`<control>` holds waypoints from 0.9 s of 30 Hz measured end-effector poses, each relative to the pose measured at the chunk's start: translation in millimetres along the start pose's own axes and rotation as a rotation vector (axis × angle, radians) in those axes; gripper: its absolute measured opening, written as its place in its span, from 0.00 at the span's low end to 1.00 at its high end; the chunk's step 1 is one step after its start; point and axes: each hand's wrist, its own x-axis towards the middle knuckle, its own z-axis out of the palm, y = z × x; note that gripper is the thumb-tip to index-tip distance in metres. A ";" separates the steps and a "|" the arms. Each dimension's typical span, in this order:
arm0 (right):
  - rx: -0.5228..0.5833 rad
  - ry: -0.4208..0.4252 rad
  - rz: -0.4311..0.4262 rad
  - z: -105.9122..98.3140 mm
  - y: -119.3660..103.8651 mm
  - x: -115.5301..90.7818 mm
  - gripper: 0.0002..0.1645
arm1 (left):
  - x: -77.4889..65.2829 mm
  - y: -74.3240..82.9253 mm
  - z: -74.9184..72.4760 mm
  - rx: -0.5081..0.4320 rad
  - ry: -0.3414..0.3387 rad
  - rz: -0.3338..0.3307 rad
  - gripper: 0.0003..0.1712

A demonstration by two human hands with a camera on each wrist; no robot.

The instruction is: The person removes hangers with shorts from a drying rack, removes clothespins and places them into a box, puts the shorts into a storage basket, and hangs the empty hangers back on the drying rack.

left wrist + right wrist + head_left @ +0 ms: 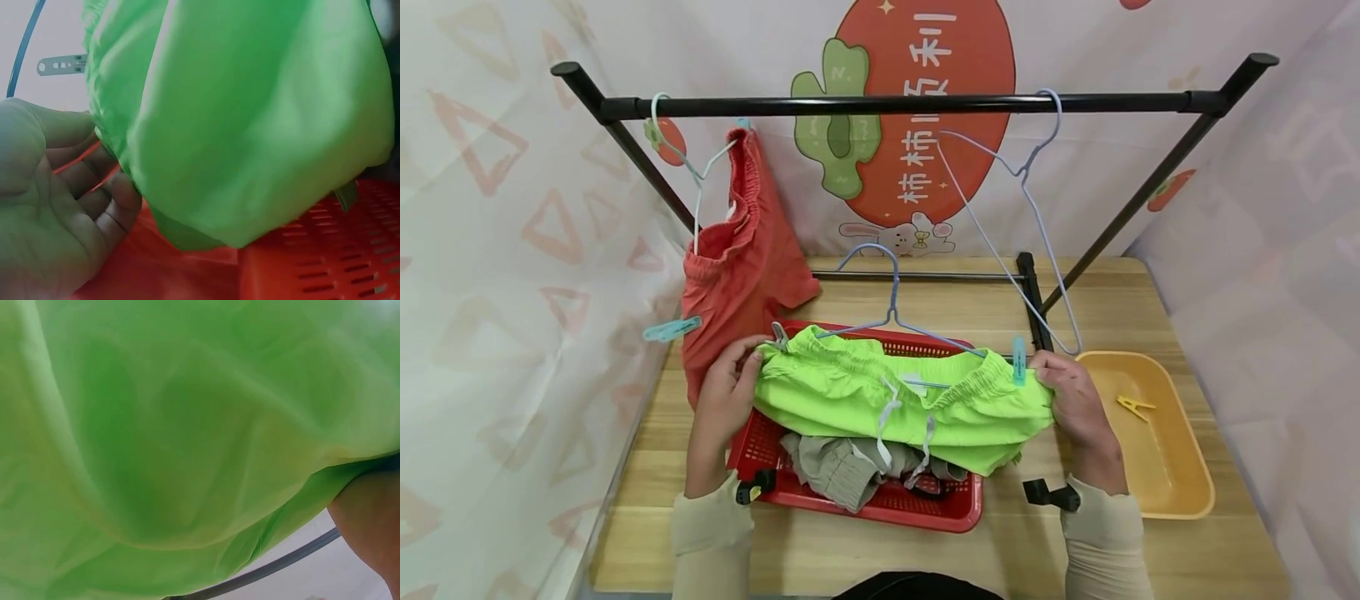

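Note:
Lime-green shorts [835,392] with white drawstrings are spread over the red basket, held at both ends of the waistband. My left hand [730,387] pinches the left end beside a grey clothespin [780,335]. At the opposite end my right hand [1070,398] grips the fabric near a blue clothespin [1018,361]. A blue hanger [892,310] runs into the waistband, its hook standing up. In the left wrist view, thumb and fingers of the left hand [69,181] meet the green edge. Green cloth fills most of the right wrist view, with part of the right hand [369,519] at the side.
Red shorts [737,250] hang from a pale green hanger on the black rack [865,106], with a blue clothespin [672,330]. An unloaded blue hanger [1037,208] hangs at right. Grey clothing [835,467] lies in the red basket [925,515]. A yellow tray [1172,475] holds a yellow clothespin [1135,407].

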 end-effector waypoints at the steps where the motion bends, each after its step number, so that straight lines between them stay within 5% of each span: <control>1: -0.004 0.005 0.000 -0.4 -0.5 0.1 0.21 | -0.4 -0.4 0.4 0.006 0.014 0.002 0.17; 13: -0.228 -0.003 0.037 -6.7 -3.2 -0.3 0.16 | -8.5 -1.2 3.2 0.144 0.210 0.055 0.12; 27: -0.468 -0.108 0.221 -20.0 -12.8 10.2 0.13 | -14.7 7.1 -0.8 0.161 0.232 0.000 0.12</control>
